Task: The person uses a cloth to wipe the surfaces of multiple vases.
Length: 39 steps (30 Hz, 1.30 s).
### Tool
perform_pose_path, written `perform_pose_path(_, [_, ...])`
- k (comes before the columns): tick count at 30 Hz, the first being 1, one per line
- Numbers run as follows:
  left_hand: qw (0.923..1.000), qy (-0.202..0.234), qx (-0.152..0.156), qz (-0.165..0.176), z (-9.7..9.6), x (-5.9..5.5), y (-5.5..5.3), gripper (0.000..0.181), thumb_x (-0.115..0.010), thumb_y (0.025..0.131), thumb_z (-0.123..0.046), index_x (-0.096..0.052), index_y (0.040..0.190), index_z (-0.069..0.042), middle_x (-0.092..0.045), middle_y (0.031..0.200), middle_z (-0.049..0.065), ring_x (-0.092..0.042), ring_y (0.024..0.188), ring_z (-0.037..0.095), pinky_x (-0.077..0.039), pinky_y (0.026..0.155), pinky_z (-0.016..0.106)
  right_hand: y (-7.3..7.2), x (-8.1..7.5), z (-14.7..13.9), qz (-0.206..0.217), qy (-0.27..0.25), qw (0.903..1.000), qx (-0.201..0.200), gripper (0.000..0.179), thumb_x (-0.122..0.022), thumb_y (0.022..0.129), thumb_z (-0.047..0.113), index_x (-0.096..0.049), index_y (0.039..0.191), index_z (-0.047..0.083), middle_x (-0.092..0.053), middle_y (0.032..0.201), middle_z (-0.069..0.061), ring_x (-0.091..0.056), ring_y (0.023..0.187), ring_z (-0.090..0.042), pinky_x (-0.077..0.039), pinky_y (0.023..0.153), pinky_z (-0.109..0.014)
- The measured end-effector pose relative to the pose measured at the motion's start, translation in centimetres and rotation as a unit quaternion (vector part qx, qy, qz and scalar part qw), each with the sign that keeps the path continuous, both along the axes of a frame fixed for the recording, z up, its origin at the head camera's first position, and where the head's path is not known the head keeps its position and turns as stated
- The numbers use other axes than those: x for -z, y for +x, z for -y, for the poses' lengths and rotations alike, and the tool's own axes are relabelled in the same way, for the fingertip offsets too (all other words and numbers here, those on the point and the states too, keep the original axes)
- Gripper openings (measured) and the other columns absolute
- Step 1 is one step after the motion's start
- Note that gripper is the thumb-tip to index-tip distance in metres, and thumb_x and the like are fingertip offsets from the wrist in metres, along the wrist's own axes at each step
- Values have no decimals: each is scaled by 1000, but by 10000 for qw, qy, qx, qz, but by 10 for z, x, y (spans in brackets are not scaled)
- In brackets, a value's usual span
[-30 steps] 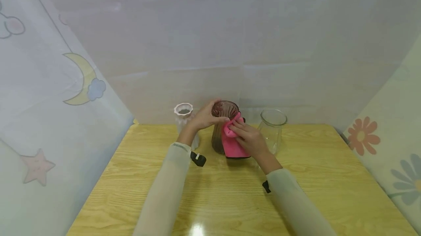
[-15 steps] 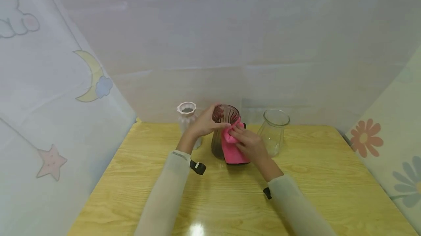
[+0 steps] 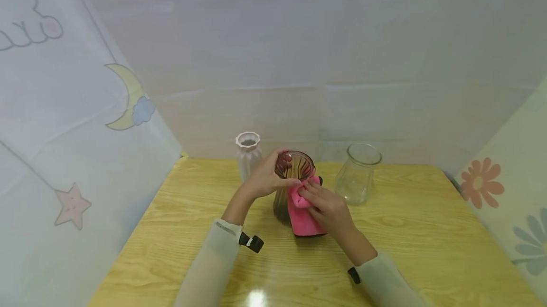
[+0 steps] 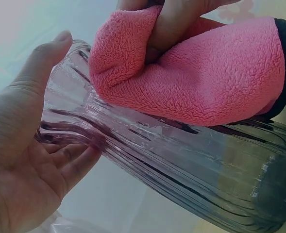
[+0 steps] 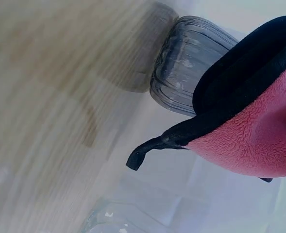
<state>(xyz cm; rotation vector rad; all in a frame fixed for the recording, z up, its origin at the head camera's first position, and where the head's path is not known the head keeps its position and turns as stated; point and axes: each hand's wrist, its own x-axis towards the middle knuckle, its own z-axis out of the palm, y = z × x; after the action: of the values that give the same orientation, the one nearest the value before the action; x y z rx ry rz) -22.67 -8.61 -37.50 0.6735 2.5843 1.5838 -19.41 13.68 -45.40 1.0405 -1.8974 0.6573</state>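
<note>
A ribbed purple-tinted glass vase [image 3: 280,209] stands on the table between the two hands. My left hand [image 3: 263,177] grips it around the neck, just below the rim, with the thumb on the near side in the head view. Held in my right hand [image 3: 332,210], a pink cloth [image 4: 206,82] with black edging lies against the vase's side near the neck. Its lower part hangs down along the glass and hides part of it. In the right wrist view, the vase's base [image 5: 181,68] shows beyond the cloth's black edge.
A white fluted vase [image 3: 249,158] stands behind the left hand, at the back of the wooden table [image 3: 410,231]. Towards the back right is a clear glass vase [image 3: 354,186]. A pale sheet wall [image 3: 273,50] rises behind the table.
Both hands, the purple vase and the cloth have come nearer to the person, away from the other two vases. The head view has shifted slightly.
</note>
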Motion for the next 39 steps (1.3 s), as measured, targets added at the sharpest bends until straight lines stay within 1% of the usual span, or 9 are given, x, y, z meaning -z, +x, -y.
perform_pose_path(7, [9999,87,-48,-105,0,2,25,99,-93,73,-35,-39,150,-7,-60,132,7,-60,119,21,-50,103,41,26,-6,0,-179,-61,9998,-41,40,-51,107,34,-78,111,5,-76,109,-13,-74,99,-30,-60,83,-37])
perform_pose_path(11, [9997,92,-96,-181,1,4,38,100,-93,72,-35,-39,151,-7,-62,129,5,-61,117,19,-51,100,40,38,-5,1,-249,-104,9996,-111,38,-52,107,32,-78,111,5,-76,109,-12,-74,99,-29,-59,86,-34])
perform_pose_path(19, [9995,42,-145,-285,2,5,55,96,-93,74,-34,-39,151,-11,-62,129,1,-62,116,14,-53,98,37,52,-5,4,-391,-185,9989,-157,33,-54,106,28,-78,111,5,-76,109,-12,-74,97,-31,-60,79,-37])
perform_pose_path(22, [9992,-2,-239,-326,2,6,58,98,-92,74,-37,-39,151,-11,-63,129,2,-62,116,14,-53,98,39,56,-4,4,-349,-136,9992,-120,34,-54,107,29,-78,110,6,-76,108,-12,-75,96,-30,-60,79,-37])
perform_pose_path(28, [9987,-59,-399,-311,2,10,62,101,-92,72,-43,-38,153,-14,-64,128,-1,-62,116,14,-51,100,41,63,3,0,104,164,9998,-53,39,-49,108,33,-79,108,9,-77,106,-11,-75,95,-30,-61,76,-39])
perform_pose_path(34, [9990,-14,-337,-290,2,12,61,98,-92,73,-38,-39,152,-15,-64,127,-1,-62,116,13,-52,100,41,69,9,-5,461,532,9975,-93,43,-44,109,35,-80,106,12,-77,107,-9,-75,95,-25,-61,75,-38])
perform_pose_path(36, [9991,-11,-297,-299,3,11,61,97,-92,73,-36,-40,152,-14,-64,127,0,-62,116,14,-52,99,41,70,12,-7,581,686,9959,-119,33,-52,107,32,-79,105,14,-77,108,-8,-75,96,-24,-61,76,-38])
perform_pose_path(38, [9992,-42,-254,-303,3,10,60,97,-92,74,-36,-39,152,-14,-64,128,1,-62,116,15,-52,100,42,71,14,-9,706,857,9937,-133,18,-66,98,25,-79,104,15,-77,108,-7,-75,97,-23,-61,77,-38])
perform_pose_path(39, [9993,-69,-218,-307,4,9,59,97,-91,74,-37,-39,153,-14,-64,128,1,-62,117,15,-51,100,43,71,15,-10,771,945,9924,-152,15,-72,93,22,-79,103,15,-77,108,-7,-75,96,-22,-62,76,-38])
